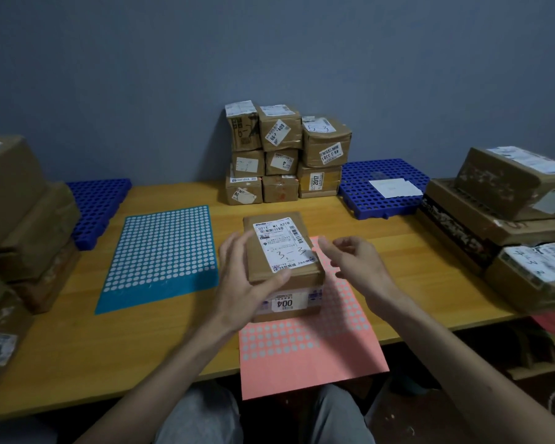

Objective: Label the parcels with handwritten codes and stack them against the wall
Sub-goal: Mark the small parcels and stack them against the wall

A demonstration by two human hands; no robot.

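A small brown parcel (282, 251) stands on the pink dot-sticker sheet (305, 354) in the middle of the wooden table (161, 341). Its white shipping label carries a handwritten "3-3", and its near side shows a "004" sticker. My left hand (247, 280) lies against the parcel's left side, fingers spread, thumb across the near top edge. My right hand (356, 261) hovers just right of the parcel with loosely curled fingers, holding nothing. A stack of labelled parcels (285, 155) stands against the blue-grey wall at the table's back.
A teal dot-sticker sheet (164, 254) lies left of the parcel. Blue perforated trays (382, 190) (100, 206) sit at the back right and back left. Brown boxes are piled at the left edge (20, 219) and the right edge (507, 219).
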